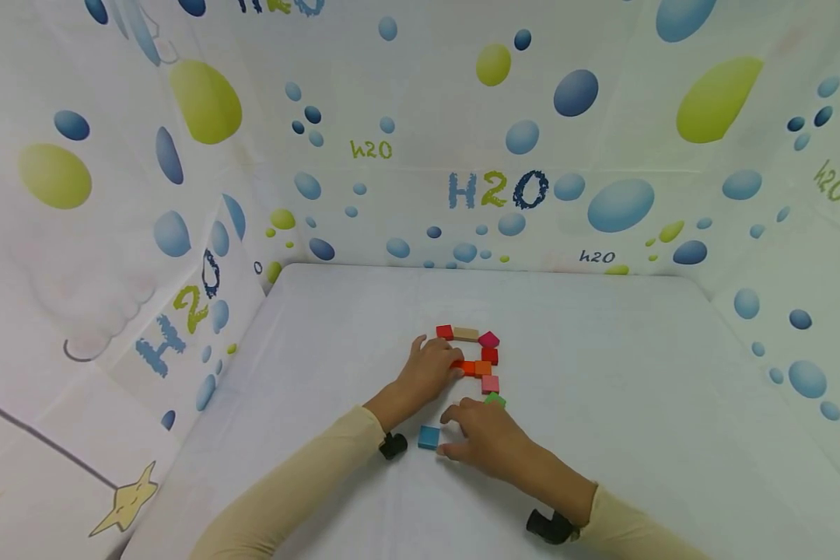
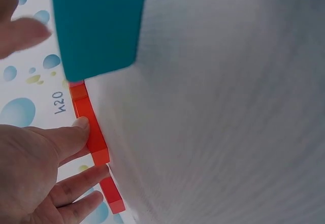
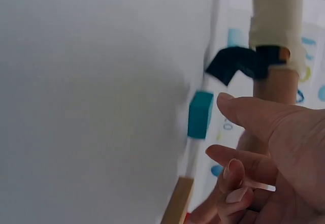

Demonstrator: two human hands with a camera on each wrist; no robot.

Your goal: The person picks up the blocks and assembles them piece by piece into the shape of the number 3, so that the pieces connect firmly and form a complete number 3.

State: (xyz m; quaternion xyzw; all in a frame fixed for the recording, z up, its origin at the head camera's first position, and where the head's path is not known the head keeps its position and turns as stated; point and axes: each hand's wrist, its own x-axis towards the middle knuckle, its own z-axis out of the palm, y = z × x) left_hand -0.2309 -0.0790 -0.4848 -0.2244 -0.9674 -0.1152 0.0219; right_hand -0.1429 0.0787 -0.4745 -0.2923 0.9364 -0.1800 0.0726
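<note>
My left hand (image 1: 430, 369) pinches the long red-orange block (image 2: 96, 140) between thumb and fingers, at the left end of the middle row. That block lies against an orange block (image 1: 483, 369). My right hand (image 1: 493, 439) hovers low with fingers loosely bent and thumb apart, holding nothing. Just left of its thumb and index finger sits a blue block (image 1: 429, 437), which shows as a teal block (image 3: 200, 115) in the right wrist view. A green block (image 1: 495, 400) is partly hidden behind the right hand. A wooden block (image 3: 177, 201) lies near the right fingers.
Above the left hand, a red block (image 1: 444, 333), a tan block (image 1: 465, 334) and a crimson pentagonal block (image 1: 488, 340) form a top row. Below it run another red block (image 1: 489, 356) and a pink block (image 1: 490, 384). A white cloth covers the table (image 1: 602, 389).
</note>
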